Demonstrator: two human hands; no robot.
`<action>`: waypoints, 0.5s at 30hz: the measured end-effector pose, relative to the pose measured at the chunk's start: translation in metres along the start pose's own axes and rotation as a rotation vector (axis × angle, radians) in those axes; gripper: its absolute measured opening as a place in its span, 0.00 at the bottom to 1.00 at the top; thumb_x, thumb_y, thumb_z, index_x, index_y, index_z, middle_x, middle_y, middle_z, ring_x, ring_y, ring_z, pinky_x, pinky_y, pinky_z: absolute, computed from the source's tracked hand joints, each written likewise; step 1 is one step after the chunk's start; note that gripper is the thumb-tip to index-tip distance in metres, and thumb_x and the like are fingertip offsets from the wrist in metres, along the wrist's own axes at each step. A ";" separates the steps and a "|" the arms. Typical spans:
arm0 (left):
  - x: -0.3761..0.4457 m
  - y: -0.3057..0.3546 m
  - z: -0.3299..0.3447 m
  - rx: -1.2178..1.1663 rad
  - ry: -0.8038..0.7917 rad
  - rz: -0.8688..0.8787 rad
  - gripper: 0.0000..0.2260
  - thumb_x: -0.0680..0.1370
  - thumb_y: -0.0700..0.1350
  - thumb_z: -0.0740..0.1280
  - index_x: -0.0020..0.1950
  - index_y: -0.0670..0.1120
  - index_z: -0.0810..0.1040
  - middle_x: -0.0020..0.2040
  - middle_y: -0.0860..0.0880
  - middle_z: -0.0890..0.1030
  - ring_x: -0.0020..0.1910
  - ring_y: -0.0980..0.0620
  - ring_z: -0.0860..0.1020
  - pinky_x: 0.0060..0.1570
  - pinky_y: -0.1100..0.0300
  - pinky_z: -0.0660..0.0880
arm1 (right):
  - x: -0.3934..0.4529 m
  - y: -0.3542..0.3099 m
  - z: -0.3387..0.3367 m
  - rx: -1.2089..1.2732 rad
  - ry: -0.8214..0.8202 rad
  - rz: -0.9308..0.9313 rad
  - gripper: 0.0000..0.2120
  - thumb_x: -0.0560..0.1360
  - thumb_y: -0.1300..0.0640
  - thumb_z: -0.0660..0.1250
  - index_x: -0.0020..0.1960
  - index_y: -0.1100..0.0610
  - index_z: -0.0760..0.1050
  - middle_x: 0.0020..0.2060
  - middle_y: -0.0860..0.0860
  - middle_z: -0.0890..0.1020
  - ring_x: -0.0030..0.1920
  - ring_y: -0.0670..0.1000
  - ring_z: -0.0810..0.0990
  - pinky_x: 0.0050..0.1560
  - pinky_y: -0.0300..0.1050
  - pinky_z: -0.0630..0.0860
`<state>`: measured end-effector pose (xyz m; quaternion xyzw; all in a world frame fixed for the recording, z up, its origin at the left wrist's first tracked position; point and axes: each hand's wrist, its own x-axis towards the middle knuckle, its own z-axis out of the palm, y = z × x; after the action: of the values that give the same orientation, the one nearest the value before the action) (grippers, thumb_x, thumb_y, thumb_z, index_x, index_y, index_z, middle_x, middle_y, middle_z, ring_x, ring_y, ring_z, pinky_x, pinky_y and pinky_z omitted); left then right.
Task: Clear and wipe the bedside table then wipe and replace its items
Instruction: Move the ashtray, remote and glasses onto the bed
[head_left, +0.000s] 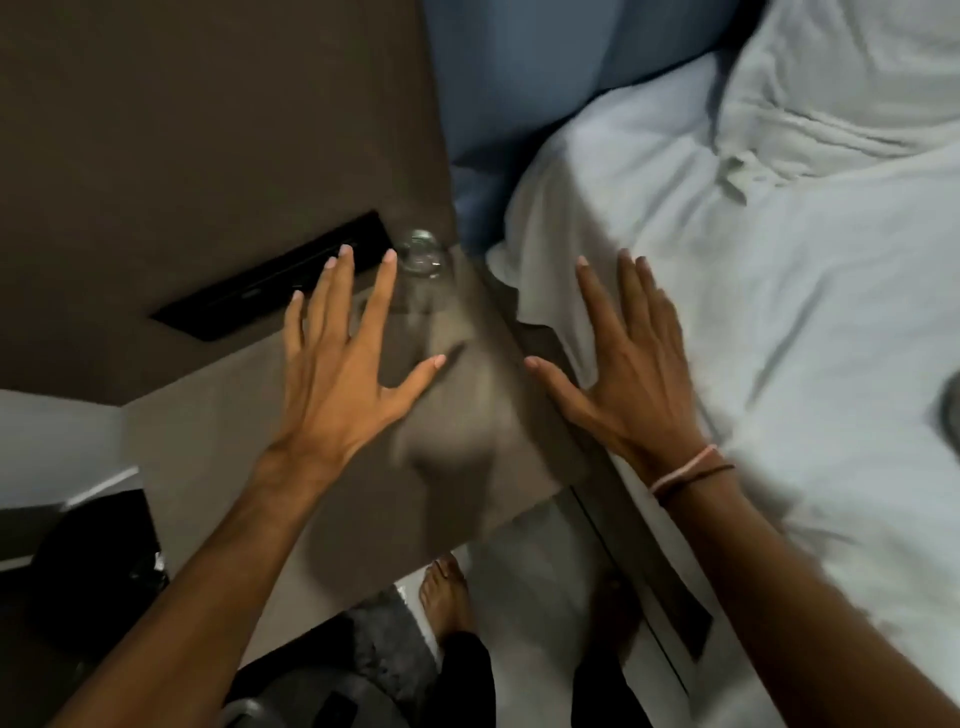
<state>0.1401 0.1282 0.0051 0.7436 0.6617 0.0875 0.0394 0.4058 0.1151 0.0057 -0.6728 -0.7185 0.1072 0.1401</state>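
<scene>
The bed (779, 322), covered in pale rumpled sheets, fills the right half of the frame, and the dark wall panel (208, 130) takes the upper left. Between them, running from centre to lower left, lies the bedside table (218, 467), its brown top almost bare and blurred by camera motion. A black recessed strip (270, 280) sits in the wall panel just above the table's far edge. The left hand (337, 374) hovers over the middle of the table, fingers spread wide and holding nothing; the right hand (634, 374), equally splayed and empty, is over the edge of the sheets at centre right, with thin bands at its wrist. The smallest thing is a clear glass (421, 254), standing in the table's far corner, just beyond the left fingertips. Clearing appears to be the step in hand, with no cloth in view. The next move likely calls for closing the left fingers round the glass and lifting it off.
</scene>
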 end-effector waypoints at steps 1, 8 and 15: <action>-0.001 -0.017 0.002 0.005 0.002 -0.020 0.42 0.74 0.71 0.58 0.83 0.52 0.52 0.83 0.39 0.55 0.82 0.42 0.55 0.77 0.38 0.57 | 0.016 -0.014 0.014 0.014 -0.043 -0.015 0.45 0.75 0.30 0.61 0.82 0.51 0.50 0.81 0.60 0.54 0.82 0.59 0.51 0.80 0.59 0.53; -0.004 -0.093 0.022 -0.023 -0.006 -0.071 0.41 0.76 0.68 0.59 0.83 0.50 0.53 0.82 0.40 0.57 0.79 0.41 0.62 0.75 0.38 0.63 | 0.122 -0.091 0.091 0.248 -0.226 0.030 0.55 0.67 0.40 0.77 0.82 0.56 0.50 0.77 0.59 0.62 0.76 0.61 0.65 0.73 0.57 0.68; 0.012 -0.115 0.034 -0.042 -0.011 0.010 0.37 0.76 0.66 0.61 0.81 0.48 0.61 0.79 0.39 0.63 0.73 0.39 0.70 0.66 0.41 0.69 | 0.155 -0.118 0.135 0.025 -0.249 0.044 0.34 0.70 0.41 0.75 0.69 0.52 0.66 0.61 0.57 0.78 0.58 0.65 0.80 0.45 0.52 0.70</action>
<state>0.0349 0.1558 -0.0473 0.7463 0.6558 0.0976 0.0582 0.2400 0.2654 -0.0717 -0.6682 -0.7139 0.2020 0.0558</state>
